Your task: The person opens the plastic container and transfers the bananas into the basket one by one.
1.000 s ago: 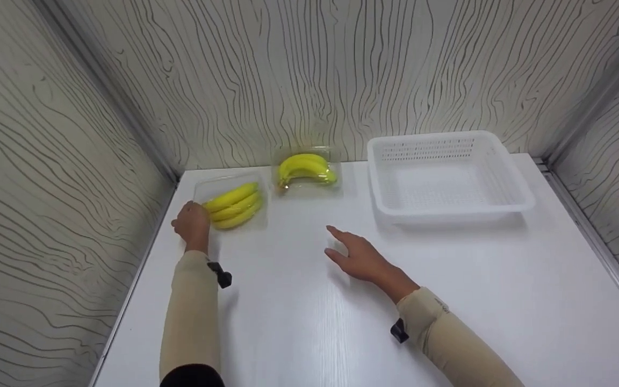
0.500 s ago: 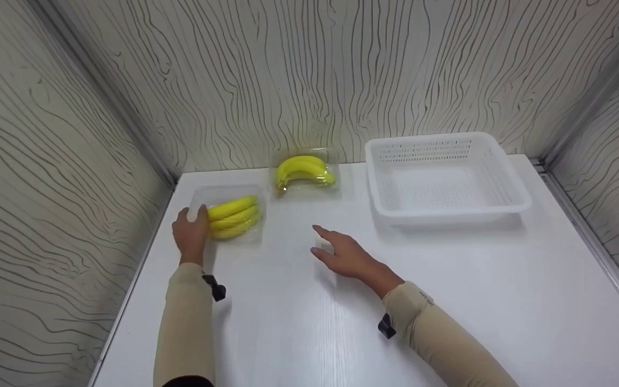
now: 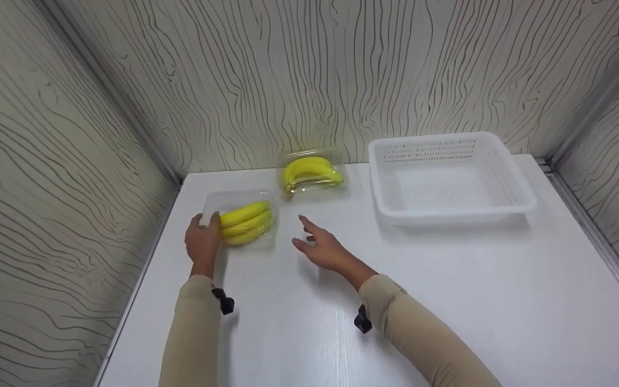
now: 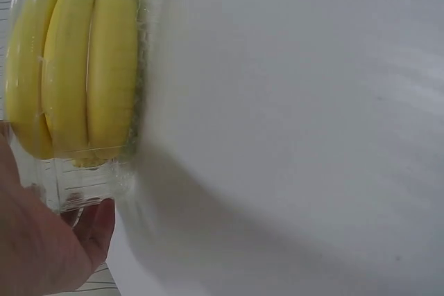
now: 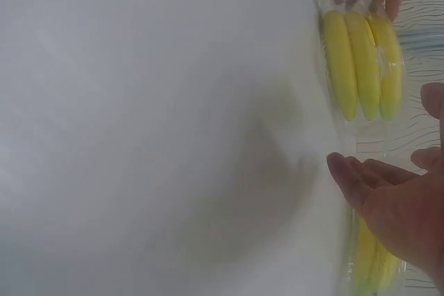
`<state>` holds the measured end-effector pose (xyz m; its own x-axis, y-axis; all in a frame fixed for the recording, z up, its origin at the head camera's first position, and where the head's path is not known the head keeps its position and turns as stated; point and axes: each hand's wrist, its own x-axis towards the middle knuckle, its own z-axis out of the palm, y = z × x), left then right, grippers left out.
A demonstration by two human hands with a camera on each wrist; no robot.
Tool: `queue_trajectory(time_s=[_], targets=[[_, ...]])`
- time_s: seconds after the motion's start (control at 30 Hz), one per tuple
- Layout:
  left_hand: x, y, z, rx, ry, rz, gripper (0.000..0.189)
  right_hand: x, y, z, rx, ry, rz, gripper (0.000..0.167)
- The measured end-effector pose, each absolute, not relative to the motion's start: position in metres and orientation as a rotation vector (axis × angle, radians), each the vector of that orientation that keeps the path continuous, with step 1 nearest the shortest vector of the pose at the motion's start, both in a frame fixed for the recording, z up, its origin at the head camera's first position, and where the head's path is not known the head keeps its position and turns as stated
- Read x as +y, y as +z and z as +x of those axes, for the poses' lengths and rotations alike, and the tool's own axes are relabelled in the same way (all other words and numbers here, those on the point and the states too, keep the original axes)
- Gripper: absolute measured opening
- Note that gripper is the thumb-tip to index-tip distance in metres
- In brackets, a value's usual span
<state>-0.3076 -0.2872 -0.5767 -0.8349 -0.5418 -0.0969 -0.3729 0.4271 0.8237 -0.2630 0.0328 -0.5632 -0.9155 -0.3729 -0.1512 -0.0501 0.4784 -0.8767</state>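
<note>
At the worktop (image 3: 288, 328), my left hand (image 3: 202, 243) grips a banana pack (image 3: 247, 222); my right hand (image 3: 324, 251), fingers (image 5: 350, 179) spread, should probably support it next.

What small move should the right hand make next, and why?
Probably a short reach left to the right edge of the nearer banana pack: the left hand grips only its left end, while the right hand, fingers extended, holds nothing and hovers just beyond the pack's free right side.
</note>
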Motion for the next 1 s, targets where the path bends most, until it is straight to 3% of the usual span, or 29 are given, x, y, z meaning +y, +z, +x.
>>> queue_trajectory(time_s=[0.2, 0.53, 1.0], targets=[[-0.278, -0.584, -0.295, -2.476, -1.359, 0.793, 0.078, 0.017, -0.566, -0.263, 2.296, -1.475, -0.232, 0.081], [-0.258, -0.588, -0.279, -2.455, -1.306, 0.795, 0.074, -0.001, -0.572, -0.258, 2.248, -1.491, -0.254, 0.085], [-0.231, -0.598, -0.255, -2.457, -1.219, 0.740, 0.073, -0.005, -0.575, -0.253, 2.309, -1.598, -0.193, 0.105]])
